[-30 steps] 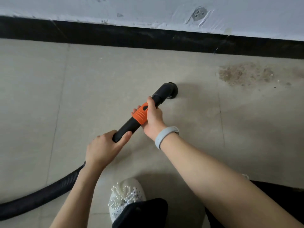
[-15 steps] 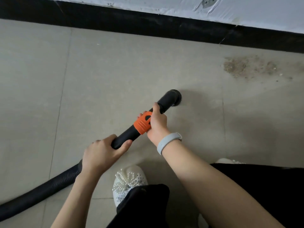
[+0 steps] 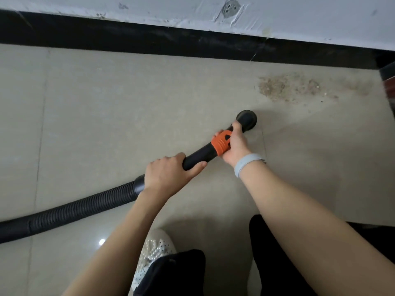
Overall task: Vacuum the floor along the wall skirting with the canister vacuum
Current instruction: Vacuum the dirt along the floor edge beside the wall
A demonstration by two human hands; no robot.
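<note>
We grip the vacuum's black tube (image 3: 195,158) with both hands over a tiled floor (image 3: 106,103): our left hand (image 3: 165,174) curls round the lower end, where the ribbed hose (image 3: 74,212) joins, and our right hand (image 3: 234,146) wraps the orange collar (image 3: 220,144) just behind the round nozzle (image 3: 246,119). The nozzle points down at the tiles, though whether it touches them we cannot tell, and it sits well apart from the black skirting (image 3: 149,41) that runs along the foot of the white wall (image 3: 299,16). One patch of sandy dirt (image 3: 288,87) lies near the skirting, up and to the right of the nozzle, with bare tile between them. The single hose trails off the left edge of the frame, leaving open floor to the left and ahead. A grey band (image 3: 246,163) circles our right wrist. One white beaded shoe (image 3: 152,251) shows below, partly under a black trouser leg (image 3: 177,272). A dark object at the right edge is cut off and unclear
</note>
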